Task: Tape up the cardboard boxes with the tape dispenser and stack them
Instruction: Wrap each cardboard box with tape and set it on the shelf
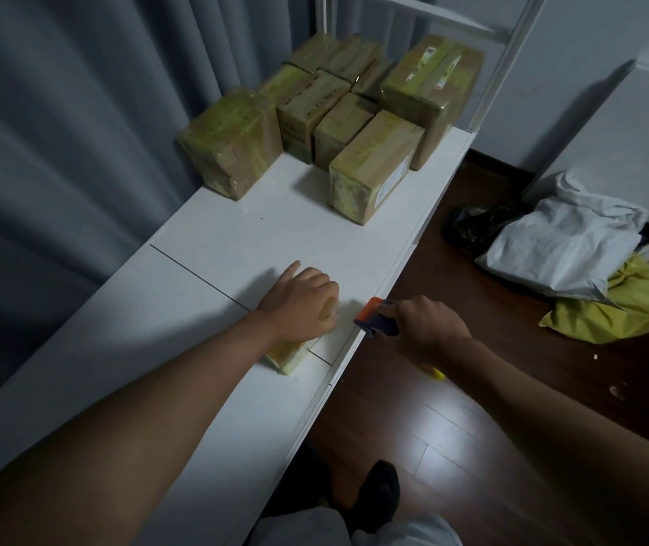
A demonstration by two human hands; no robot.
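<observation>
White table point(212, 246) | tape dispenser point(377, 318) orange end points left | right hand point(431, 332) grips

A white tabletop point(236, 238) is seen; taped cardboard boxes point(330, 112) are grouped well beyond the fingers point(295, 267), a small box point(289, 354) just behind them.

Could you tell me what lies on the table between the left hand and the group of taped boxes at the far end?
Nothing: the head view shows only bare white table between the left hand and the taped boxes.
</observation>
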